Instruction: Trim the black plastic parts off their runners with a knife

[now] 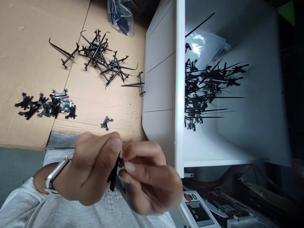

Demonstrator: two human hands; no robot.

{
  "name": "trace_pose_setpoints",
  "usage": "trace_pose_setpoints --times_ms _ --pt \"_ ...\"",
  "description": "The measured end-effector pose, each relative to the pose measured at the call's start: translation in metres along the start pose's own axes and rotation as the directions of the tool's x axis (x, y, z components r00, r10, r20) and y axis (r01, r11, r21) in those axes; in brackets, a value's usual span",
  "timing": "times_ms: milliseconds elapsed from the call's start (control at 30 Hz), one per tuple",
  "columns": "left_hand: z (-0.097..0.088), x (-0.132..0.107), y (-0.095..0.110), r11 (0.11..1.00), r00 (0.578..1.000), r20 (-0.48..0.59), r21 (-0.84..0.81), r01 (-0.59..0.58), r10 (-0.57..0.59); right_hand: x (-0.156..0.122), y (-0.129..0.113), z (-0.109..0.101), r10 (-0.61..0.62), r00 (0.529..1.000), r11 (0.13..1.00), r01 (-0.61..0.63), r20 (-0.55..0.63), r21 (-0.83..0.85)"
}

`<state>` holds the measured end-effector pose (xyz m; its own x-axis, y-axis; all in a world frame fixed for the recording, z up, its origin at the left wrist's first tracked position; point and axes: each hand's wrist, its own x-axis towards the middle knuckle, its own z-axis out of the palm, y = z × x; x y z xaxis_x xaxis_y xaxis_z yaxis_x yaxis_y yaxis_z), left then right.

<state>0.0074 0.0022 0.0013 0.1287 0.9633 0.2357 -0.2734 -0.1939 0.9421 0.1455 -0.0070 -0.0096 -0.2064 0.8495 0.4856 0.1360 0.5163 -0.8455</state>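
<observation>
My left hand (91, 167), with a watch on its wrist, is closed around a small black plastic part (114, 175) in front of my body. My right hand (149, 177) pinches at the upper end of that part, its fingertips meeting my left fingers; exactly what they grip there is hidden. Just beyond my hands, a single black bracket-shaped piece (107, 123) lies on the cardboard. Farther left is a cluster of similar black brackets (48, 104). A loose pile of black T-shaped pieces with thin hooked rods (97, 52) lies beyond them.
Cardboard (30, 63) covers the work surface. On the right, a large white bin (201, 147) holds many black parts with long rods (204, 85) and a clear plastic bag (201, 47). Another bag (121, 19) lies at the back. A control box (197, 210) with buttons stands lower right.
</observation>
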Motion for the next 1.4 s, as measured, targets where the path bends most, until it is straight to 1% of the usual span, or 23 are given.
trace_pose_setpoints --times_ms 67,100,167,233,300,367,600,700,767,900,1000,1067,1100,1167,1200,1267,1333,1400 --pt "0.001 -0.001 0.003 0.997 0.996 -0.037 0.007 0.083 -0.082 0.007 0.000 0.004 -0.042 0.995 0.995 0.050 -0.093 0.088" --pt "0.001 -0.001 0.004 0.994 0.993 -0.039 0.001 0.109 -0.109 0.010 0.001 0.006 -0.041 0.991 0.990 0.057 -0.124 0.132" --pt "0.001 -0.001 0.004 0.995 0.995 -0.009 -0.019 0.095 -0.095 0.013 0.001 0.008 0.004 0.989 0.975 0.030 -0.150 0.222" --pt "0.001 -0.001 0.003 0.998 0.998 -0.002 -0.014 0.065 -0.065 0.014 0.002 0.010 0.053 0.985 0.947 0.003 -0.166 0.321" --pt "0.002 -0.001 0.003 0.999 0.999 -0.019 0.007 0.048 -0.048 0.013 0.002 0.011 0.088 0.982 0.920 -0.017 -0.165 0.391" --pt "0.004 -0.001 0.002 0.998 0.998 -0.042 0.024 0.052 -0.051 0.012 0.003 0.010 0.121 0.981 0.905 -0.045 -0.154 0.423" --pt "0.004 -0.001 0.002 0.999 0.999 -0.018 -0.003 0.038 -0.038 0.011 0.002 0.009 0.191 0.975 0.876 -0.117 -0.113 0.467" --pt "0.001 0.000 0.002 0.998 0.998 -0.016 -0.001 0.062 -0.062 0.010 0.002 0.010 0.242 0.963 0.854 -0.156 -0.115 0.497" --pt "0.000 0.002 0.003 0.997 0.997 0.012 0.018 0.080 -0.080 0.010 0.001 0.010 0.251 0.960 0.857 -0.158 -0.128 0.491" --pt "-0.001 0.002 0.004 0.997 0.996 0.041 0.001 0.076 -0.076 0.012 0.001 0.009 0.230 0.963 0.880 -0.146 -0.137 0.452" --pt "0.000 0.001 0.003 0.996 0.996 0.004 -0.021 0.084 -0.084 0.014 0.002 0.011 0.209 0.966 0.894 -0.126 -0.154 0.429" --pt "-0.001 0.001 0.002 0.993 0.994 0.007 -0.038 0.112 -0.112 0.015 0.002 0.013 0.166 0.969 0.900 -0.074 -0.182 0.430" --pt "-0.001 0.001 0.002 0.990 0.991 0.026 -0.040 0.135 -0.134 0.015 0.002 0.014 0.131 0.970 0.906 -0.034 -0.203 0.422" --pt "-0.003 0.002 0.000 0.987 0.986 0.056 -0.029 0.156 -0.154 0.016 0.002 0.015 0.065 0.966 0.929 0.033 -0.251 0.369" --pt "-0.003 0.002 -0.001 0.989 0.988 0.058 -0.017 0.146 -0.145 0.016 0.002 0.016 0.042 0.964 0.940 0.051 -0.261 0.338" --pt "-0.004 0.003 -0.003 0.996 0.996 0.026 0.025 0.089 -0.090 0.016 0.001 0.016 0.025 0.968 0.948 0.056 -0.250 0.312" --pt "-0.004 0.003 -0.006 0.996 1.000 -0.011 0.092 -0.006 0.007 0.014 0.001 0.016 0.031 0.973 0.940 0.050 -0.229 0.339" --pt "-0.003 0.002 -0.008 0.982 0.993 -0.039 0.157 -0.101 0.108 0.013 0.001 0.015 0.043 0.973 0.928 0.044 -0.225 0.370"
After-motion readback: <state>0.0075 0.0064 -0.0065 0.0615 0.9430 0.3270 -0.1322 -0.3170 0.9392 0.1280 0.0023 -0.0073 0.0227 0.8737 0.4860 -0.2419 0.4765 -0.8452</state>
